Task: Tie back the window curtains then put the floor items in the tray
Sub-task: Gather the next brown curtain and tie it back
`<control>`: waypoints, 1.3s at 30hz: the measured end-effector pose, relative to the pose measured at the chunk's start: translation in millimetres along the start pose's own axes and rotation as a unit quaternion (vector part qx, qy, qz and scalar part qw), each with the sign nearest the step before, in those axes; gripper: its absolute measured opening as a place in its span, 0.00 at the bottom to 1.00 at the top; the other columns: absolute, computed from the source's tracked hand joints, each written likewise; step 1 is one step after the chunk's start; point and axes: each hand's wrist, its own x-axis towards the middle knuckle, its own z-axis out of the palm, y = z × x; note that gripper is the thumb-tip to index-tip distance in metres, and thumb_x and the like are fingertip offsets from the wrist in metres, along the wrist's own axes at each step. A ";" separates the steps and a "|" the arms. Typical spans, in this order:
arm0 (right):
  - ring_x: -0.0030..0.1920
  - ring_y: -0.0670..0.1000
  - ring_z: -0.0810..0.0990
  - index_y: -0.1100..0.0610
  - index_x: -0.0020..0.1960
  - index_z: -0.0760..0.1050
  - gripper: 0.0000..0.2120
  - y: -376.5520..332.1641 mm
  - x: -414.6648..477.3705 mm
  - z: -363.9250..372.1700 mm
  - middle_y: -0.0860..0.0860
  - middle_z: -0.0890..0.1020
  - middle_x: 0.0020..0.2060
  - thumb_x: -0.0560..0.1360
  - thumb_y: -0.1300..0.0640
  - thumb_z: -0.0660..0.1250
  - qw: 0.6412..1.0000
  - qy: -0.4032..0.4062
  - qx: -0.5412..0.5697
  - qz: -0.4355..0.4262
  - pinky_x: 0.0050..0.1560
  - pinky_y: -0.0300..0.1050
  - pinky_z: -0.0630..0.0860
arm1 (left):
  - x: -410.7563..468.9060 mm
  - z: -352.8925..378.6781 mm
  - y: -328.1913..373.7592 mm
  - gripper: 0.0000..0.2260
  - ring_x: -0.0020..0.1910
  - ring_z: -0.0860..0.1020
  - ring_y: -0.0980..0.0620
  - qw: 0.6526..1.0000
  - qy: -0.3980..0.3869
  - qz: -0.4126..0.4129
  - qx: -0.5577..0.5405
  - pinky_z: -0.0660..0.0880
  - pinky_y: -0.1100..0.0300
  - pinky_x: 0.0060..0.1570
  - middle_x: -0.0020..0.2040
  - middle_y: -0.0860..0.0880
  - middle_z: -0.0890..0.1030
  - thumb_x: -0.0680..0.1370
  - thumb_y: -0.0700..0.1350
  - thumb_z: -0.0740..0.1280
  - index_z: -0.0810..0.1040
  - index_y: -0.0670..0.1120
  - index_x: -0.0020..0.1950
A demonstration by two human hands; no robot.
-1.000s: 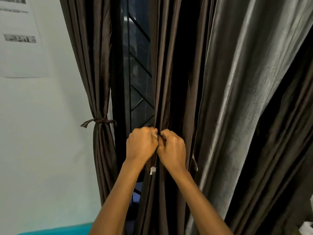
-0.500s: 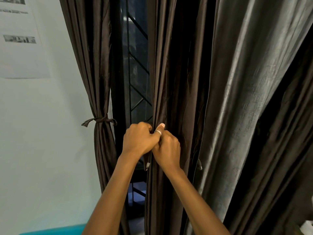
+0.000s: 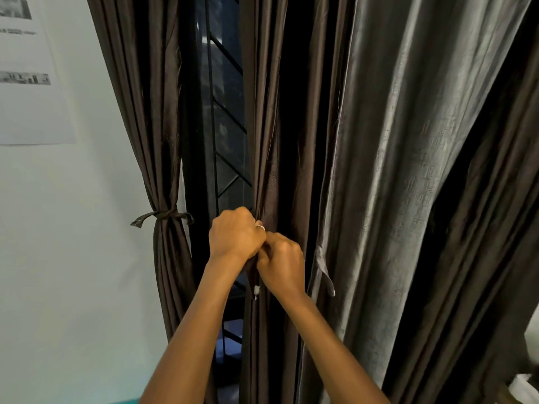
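Observation:
A dark brown curtain panel point(image 3: 268, 141) hangs in the middle of the window. My left hand point(image 3: 236, 233) and my right hand point(image 3: 281, 262) meet at its front, both with fingers curled round the gathered folds and a thin tie strip whose white-tipped end point(image 3: 256, 293) dangles below them. The left curtain point(image 3: 151, 112) is bunched and held by a knotted tie point(image 3: 163, 215). A wider grey-brown curtain point(image 3: 393, 170) hangs loose at the right, with a free strip point(image 3: 323, 269) dangling from its edge.
The dark window with a black metal grille point(image 3: 224, 126) shows between the curtains. A pale wall with a printed sheet point(image 3: 29, 77) is at the left. A teal edge point(image 3: 125, 400) lies at the bottom; something white point(image 3: 525, 389) sits at the bottom right.
Both hands stayed pressed together at the middle curtain, shifting slightly up and left while working the tie; the left thumb that stuck up half a second ago is tucked in now.

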 end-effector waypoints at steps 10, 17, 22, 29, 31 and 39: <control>0.45 0.46 0.79 0.51 0.55 0.73 0.13 13.6 8.1 -39.6 0.44 0.75 0.48 0.75 0.49 0.73 0.968 0.234 -0.010 0.086 0.39 0.40 0.74 | -2.0 -0.2 -11.7 0.23 0.28 0.75 0.48 0.999 0.016 0.003 -0.035 0.78 0.53 0.35 0.24 0.50 0.72 0.80 0.50 0.67 0.71 0.45 0.25; 0.56 0.50 0.79 0.53 0.65 0.70 0.25 35.3 22.6 -50.4 0.48 0.78 0.57 0.74 0.45 0.74 0.977 0.134 -0.026 0.163 0.51 0.50 0.80 | -2.3 -2.7 -13.5 0.22 0.27 0.75 0.48 0.999 0.003 0.014 -0.040 0.81 0.50 0.37 0.25 0.49 0.72 0.80 0.51 0.67 0.75 0.43 0.28; 0.45 0.54 0.84 0.54 0.51 0.80 0.05 51.8 37.0 -65.2 0.46 0.83 0.38 0.78 0.53 0.71 0.982 0.092 -0.037 0.160 0.47 0.53 0.82 | 0.1 -9.0 -23.0 0.23 0.28 0.76 0.46 0.999 0.002 0.016 -0.028 0.80 0.50 0.37 0.25 0.48 0.73 0.80 0.50 0.66 0.73 0.45 0.26; 0.49 0.56 0.83 0.54 0.50 0.80 0.04 84.5 47.9 -101.6 0.51 0.85 0.41 0.78 0.54 0.70 0.968 0.110 -0.091 0.205 0.45 0.47 0.78 | 5.4 -23.0 -47.8 0.24 0.29 0.77 0.45 1.000 0.026 -0.010 -0.006 0.80 0.49 0.38 0.25 0.47 0.74 0.80 0.52 0.67 0.73 0.45 0.26; 0.48 0.56 0.83 0.54 0.50 0.80 0.04 83.1 44.6 -101.9 0.51 0.85 0.41 0.78 0.54 0.70 0.968 0.113 -0.096 0.200 0.46 0.50 0.79 | 3.8 -20.4 -43.8 0.23 0.29 0.77 0.44 0.999 0.032 -0.006 -0.004 0.80 0.49 0.37 0.25 0.47 0.74 0.80 0.51 0.67 0.73 0.45 0.26; 0.34 0.47 0.79 0.54 0.45 0.79 0.03 66.2 12.5 -83.8 0.46 0.82 0.34 0.78 0.57 0.70 0.986 0.120 -0.073 0.089 0.32 0.37 0.70 | -2.8 -8.8 -28.8 0.24 0.29 0.77 0.44 0.999 0.041 0.012 0.001 0.77 0.52 0.33 0.25 0.48 0.72 0.81 0.51 0.65 0.69 0.47 0.25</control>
